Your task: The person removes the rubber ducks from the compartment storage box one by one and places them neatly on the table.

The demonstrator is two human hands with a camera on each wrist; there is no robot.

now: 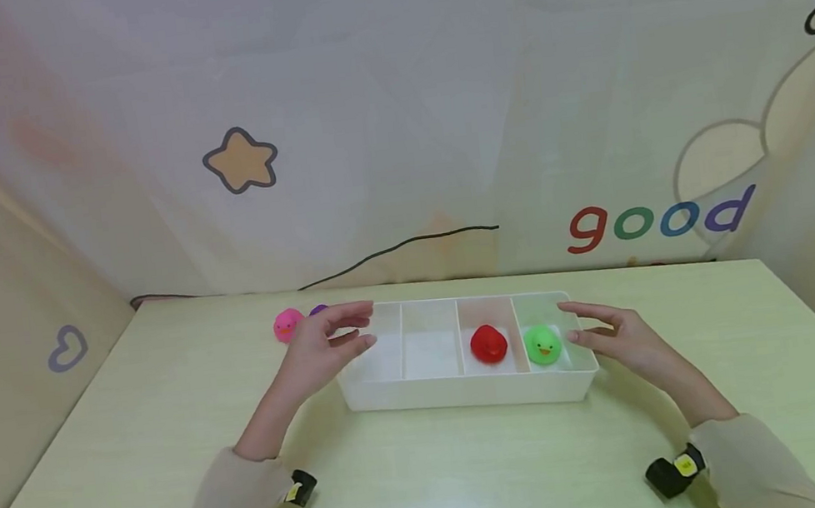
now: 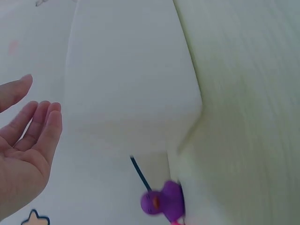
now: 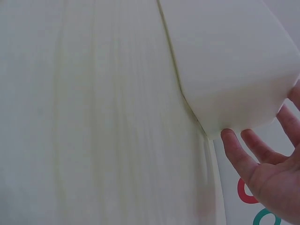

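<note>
Left grip (image 1: pixel 324 351): fingers relaxed, empty, near white tray (image 1: pixel 468 389), left end
Right grip (image 1: pixel 627 340): fingers loose at its right end, contact unclear
Compartments (image 1: pixel 431 339): red toy (image 1: pixel 489 345) third from left, green duck (image 1: pixel 543 346) rightmost
Bench (image 1: pixel 449 484): pink duck (image 1: pixel 286 325), purple duck (image 2: pixel 168 201), past left grip

Two ducks (image 1: pixel 543 345) — in tray (image 1: pixel 461 391) (right)

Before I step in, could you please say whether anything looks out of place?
Nothing looks spilled. Only the pink duck and purple duck seem slightly odd, sitting left of the white tray while the red duck and green duck sit inside.
</note>
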